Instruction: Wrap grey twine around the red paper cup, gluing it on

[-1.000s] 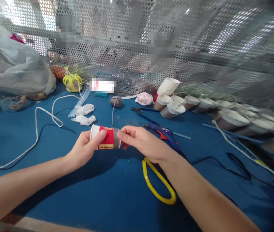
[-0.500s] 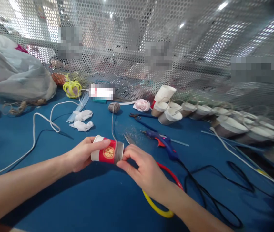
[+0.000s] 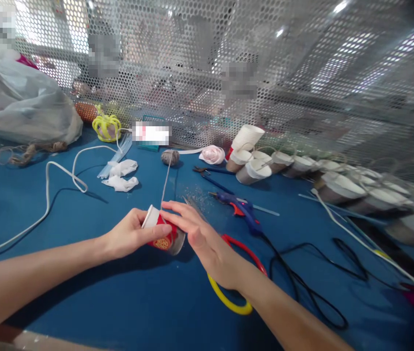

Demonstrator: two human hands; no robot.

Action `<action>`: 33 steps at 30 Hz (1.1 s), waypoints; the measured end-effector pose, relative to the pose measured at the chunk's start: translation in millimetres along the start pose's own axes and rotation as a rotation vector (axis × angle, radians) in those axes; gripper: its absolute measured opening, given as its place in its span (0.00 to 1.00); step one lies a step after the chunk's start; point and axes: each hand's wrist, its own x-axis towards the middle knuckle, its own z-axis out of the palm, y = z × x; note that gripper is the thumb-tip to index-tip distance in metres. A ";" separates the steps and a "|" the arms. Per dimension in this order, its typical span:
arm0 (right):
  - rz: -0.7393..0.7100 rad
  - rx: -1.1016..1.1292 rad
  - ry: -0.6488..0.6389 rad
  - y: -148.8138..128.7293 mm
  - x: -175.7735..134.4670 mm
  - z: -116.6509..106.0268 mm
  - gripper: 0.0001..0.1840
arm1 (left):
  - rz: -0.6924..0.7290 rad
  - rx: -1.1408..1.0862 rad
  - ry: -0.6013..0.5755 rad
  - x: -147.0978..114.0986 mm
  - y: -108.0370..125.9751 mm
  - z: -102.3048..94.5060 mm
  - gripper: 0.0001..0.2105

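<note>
My left hand [image 3: 129,235] is wrapped round a red-and-white paper cup [image 3: 163,242] with a gold emblem, tilted on its side with its base end to the right. Grey yarn is wound around that end, partly covered by my fingers. From there a taut strand of yarn [image 3: 165,185] runs up to a grey yarn ball [image 3: 170,157] on the table. Over the cup's far side, my right hand [image 3: 210,246] stretches its fingers out flat, the fingertips against the strand near the cup. Scissors with red and yellow handles [image 3: 229,303] lie beneath my right hand and wrist.
A blue glue gun [image 3: 245,212] with a black cord and pliers [image 3: 214,170] lie to the right. Several yarn-wrapped cups [image 3: 253,172] line the back right, before a perforated metal screen [image 3: 177,83]. White cord [image 3: 48,190], white scraps [image 3: 122,183] and a plastic bag [image 3: 38,107] are left.
My right hand has gone from pinching at the cup's wrapped end to fingers stretched over its far side. The cup has turned in my left hand, and the strand is straighter.
</note>
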 end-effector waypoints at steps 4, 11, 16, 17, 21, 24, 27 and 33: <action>0.046 0.063 -0.015 -4.9 3.9 4.5 0.36 | 0.005 0.018 0.029 1.0 -2.5 1.0 0.11; 0.380 -0.234 0.390 18.3 3.3 -31.8 0.23 | -0.034 0.054 0.122 -0.4 -3.0 -5.0 0.12; 0.740 -0.496 0.503 52.5 -19.1 -89.3 0.14 | -0.038 0.104 0.155 -1.0 1.4 -10.5 0.12; 0.812 -0.524 0.471 59.8 -23.1 -95.1 0.12 | -0.043 0.121 0.161 -0.3 2.6 -11.6 0.12; 0.971 -0.499 0.329 85.6 -30.0 -96.6 0.11 | -0.071 0.194 0.162 5.4 6.9 -14.5 0.13; 0.989 -0.413 0.348 93.6 -30.3 -90.1 0.12 | -0.058 0.220 0.155 10.8 8.5 -14.3 0.14; 0.937 -0.270 0.469 85.4 -32.2 -88.3 0.09 | -0.055 0.197 0.165 13.6 8.2 -13.3 0.14; 0.675 0.125 0.521 35.4 -35.8 -79.5 0.12 | 0.033 0.278 0.163 6.6 2.2 -14.8 0.14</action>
